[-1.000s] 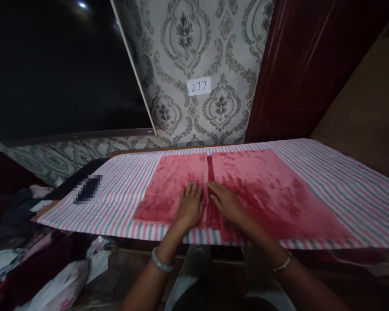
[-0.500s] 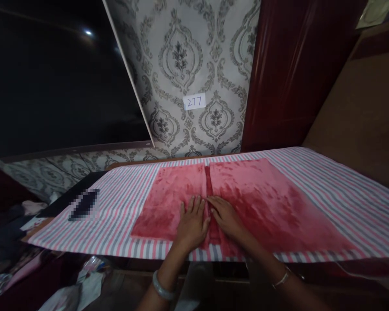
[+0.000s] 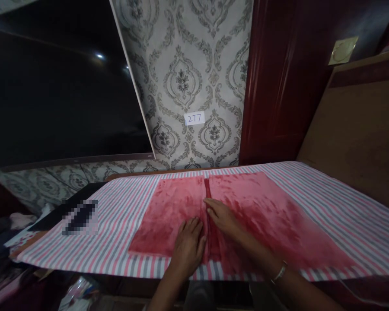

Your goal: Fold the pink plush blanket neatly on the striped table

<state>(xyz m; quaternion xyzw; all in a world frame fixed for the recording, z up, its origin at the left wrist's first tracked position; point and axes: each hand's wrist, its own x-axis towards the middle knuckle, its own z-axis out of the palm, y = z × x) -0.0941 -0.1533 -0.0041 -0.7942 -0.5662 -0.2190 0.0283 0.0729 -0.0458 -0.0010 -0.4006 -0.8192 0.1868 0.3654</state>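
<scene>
A red-pink plush cloth lies spread on a striped sheet. Its two side flaps are folded inward, and their edges run side by side with a narrow darker red strip between them. My left hand rests palm down on the left flap, near its inner edge, fingers extended. On the right side of the gap, my right hand lies with its fingers stretched across the strip, their tips at the left flap's inner edge. Neither hand appears to grip the fabric.
Behind the table stands a patterned wall with a paper label marked 277. A large dark screen is at the left, a brown board at the right. A blurred dark object lies on the sheet's left part.
My right hand has slid a little farther up the gap, away from me. My left hand has drawn back toward the near edge. The view has tilted slightly upward.
</scene>
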